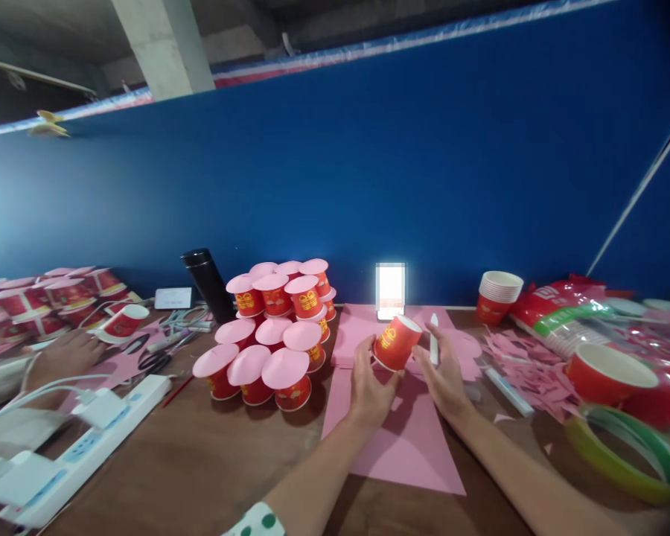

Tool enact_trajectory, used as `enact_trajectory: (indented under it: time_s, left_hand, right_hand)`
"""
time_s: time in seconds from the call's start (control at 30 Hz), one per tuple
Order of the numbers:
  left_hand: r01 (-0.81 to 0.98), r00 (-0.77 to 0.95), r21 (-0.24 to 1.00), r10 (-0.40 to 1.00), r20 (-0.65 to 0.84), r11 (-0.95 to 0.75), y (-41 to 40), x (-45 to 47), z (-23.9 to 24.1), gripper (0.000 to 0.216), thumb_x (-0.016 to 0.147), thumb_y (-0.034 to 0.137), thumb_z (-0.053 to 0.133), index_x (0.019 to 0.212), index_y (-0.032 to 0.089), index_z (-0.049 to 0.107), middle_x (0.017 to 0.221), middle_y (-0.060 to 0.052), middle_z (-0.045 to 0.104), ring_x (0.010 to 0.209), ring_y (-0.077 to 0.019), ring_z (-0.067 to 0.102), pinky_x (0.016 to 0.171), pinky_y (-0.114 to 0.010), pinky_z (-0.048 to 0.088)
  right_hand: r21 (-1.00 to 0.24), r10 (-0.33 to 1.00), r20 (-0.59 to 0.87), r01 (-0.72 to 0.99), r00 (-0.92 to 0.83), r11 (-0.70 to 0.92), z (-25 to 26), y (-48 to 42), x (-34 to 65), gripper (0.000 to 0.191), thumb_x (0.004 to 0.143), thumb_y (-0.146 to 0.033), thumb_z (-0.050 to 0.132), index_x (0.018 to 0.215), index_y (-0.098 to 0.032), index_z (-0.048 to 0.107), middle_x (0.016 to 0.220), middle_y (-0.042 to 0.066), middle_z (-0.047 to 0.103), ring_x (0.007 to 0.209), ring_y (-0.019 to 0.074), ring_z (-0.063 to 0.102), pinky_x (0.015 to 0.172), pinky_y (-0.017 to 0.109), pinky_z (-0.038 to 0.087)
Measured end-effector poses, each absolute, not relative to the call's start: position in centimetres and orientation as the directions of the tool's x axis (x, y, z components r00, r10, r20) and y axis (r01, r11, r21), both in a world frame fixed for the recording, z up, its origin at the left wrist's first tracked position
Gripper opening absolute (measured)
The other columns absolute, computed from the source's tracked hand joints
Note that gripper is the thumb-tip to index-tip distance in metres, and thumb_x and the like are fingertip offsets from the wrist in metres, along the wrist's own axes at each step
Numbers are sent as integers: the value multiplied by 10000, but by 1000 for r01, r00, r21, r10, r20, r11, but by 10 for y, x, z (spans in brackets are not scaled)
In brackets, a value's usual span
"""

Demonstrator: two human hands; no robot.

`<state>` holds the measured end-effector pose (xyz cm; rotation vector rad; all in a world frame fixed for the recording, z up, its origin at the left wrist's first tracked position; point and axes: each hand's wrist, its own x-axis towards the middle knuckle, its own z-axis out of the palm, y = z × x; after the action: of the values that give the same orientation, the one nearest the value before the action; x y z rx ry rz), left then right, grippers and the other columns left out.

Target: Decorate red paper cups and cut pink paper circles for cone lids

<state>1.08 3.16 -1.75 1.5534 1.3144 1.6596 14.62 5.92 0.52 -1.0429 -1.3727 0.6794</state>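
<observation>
My left hand is closed around the base of a red paper cup, tilted with its open mouth toward the upper right. My right hand sits just right of the cup, fingers pinched on a thin white stick-like tool that points upward. Both hands hover over a pink paper sheet on the brown table. To the left stands a pile of red cups capped with pink paper discs.
A stack of empty red cups and a lit phone stand by the blue wall. Pink scraps, bagged cups, a loose cup and a tape roll lie right. Left: black flask, scissors, power strip, another person's hand.
</observation>
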Motion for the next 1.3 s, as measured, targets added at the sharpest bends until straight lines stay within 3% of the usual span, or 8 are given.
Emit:
enact_trajectory:
  time_s: [0.17,0.5,0.67,0.8,0.9,1.03,1.2,1.3]
  left_hand:
    - [343,-175,834,843,509,-432,32,11,-20,651,680,168,682,1274,213,420,1243,-104,494,1164,-248,488,993,-435,411]
    - [288,-140,826,832,537,-485,27,12,-17,673,714,184,659,1314,201,355,1298,-135,425,1204,-260,456,971,-424,444]
    - [158,-194,848,826,528,-505,27,13,-13,633,738,218,666,1288,194,354,1298,-155,423,1174,-250,482,930,-406,472]
    - [196,-212,825,799,563,-530,26,11,-10,380,799,280,618,1141,183,484,1273,-147,440,1158,-248,489,945,-416,453]
    - [205,-182,825,808,561,-527,24,11,-6,212,868,319,520,1027,181,545,1253,-139,460,1094,-229,527,898,-379,472]
    - [157,-184,875,857,481,-458,22,11,-1,293,907,393,431,1092,182,516,1240,-140,471,920,-177,577,769,-317,509]
    - [161,-281,899,854,438,-408,26,9,-6,358,917,454,381,1096,190,544,1177,-126,534,977,-194,560,872,-329,471]
    - [111,-322,928,871,372,-356,30,7,-11,382,918,476,366,1135,207,527,1092,-102,578,894,-181,578,834,-327,484]
  right_hand:
    - [-895,874,435,210,219,393,6,63,148,619,773,-514,583,1264,-158,457,1157,144,587,1089,276,569,907,434,487]
    - [-896,862,434,228,263,382,4,64,150,560,780,-497,579,1233,-180,490,1226,118,543,1154,269,509,984,436,424]
    - [-923,888,385,84,252,376,-1,67,151,525,818,-487,564,1250,-199,483,1191,104,552,1029,238,570,831,371,515]
    - [-931,908,364,91,207,352,-1,65,151,468,842,-494,529,1212,-209,517,1060,76,596,818,197,592,672,327,525]
    - [-909,897,413,140,160,393,1,62,150,432,852,-469,517,1195,-206,523,1033,72,602,808,195,584,702,338,514]
    - [-874,873,476,169,108,455,2,60,147,392,860,-430,522,1183,-208,518,1044,66,588,880,200,565,778,356,503]
    - [-855,863,500,201,72,478,0,61,146,352,868,-408,513,1153,-202,531,1039,73,596,877,202,565,785,360,505]
    - [-852,864,499,224,71,474,-2,61,147,318,871,-410,500,1104,-198,547,1047,81,603,899,215,573,785,368,506]
